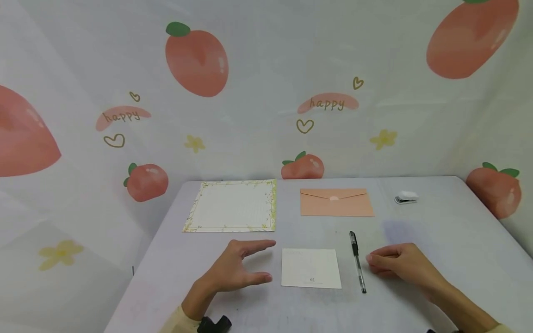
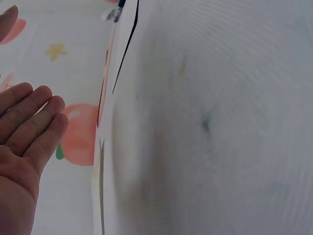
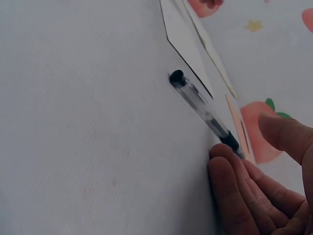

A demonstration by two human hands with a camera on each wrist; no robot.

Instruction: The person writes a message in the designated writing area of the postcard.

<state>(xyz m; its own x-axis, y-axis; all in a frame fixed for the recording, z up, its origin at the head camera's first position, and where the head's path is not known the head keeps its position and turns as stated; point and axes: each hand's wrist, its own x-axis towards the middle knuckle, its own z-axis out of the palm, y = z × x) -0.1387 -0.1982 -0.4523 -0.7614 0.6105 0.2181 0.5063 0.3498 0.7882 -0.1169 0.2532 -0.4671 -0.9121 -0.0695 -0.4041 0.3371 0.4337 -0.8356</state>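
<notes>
My left hand (image 1: 237, 268) is held over the table with thumb and fingers spread wide apart, just left of a small white card (image 1: 311, 269). Nothing lies between its fingers, which look straight in the left wrist view, where the palm (image 2: 17, 171) shows. On the other side, my right hand (image 1: 405, 266) is beside a black-capped clear pen (image 1: 356, 261), with loosely bent fingers and nothing held. In the right wrist view the thumb stands apart from the fingers, and the pen (image 3: 203, 110) lies on the table just beyond the fingertips.
Toward the back left of the white table lies a sheet of paper with a yellow floral border (image 1: 231, 206). A closed peach envelope (image 1: 337, 206) lies at the back middle. Right of it sits a small white stapler (image 1: 405, 198). A peach-patterned curtain (image 1: 258, 115) hangs behind.
</notes>
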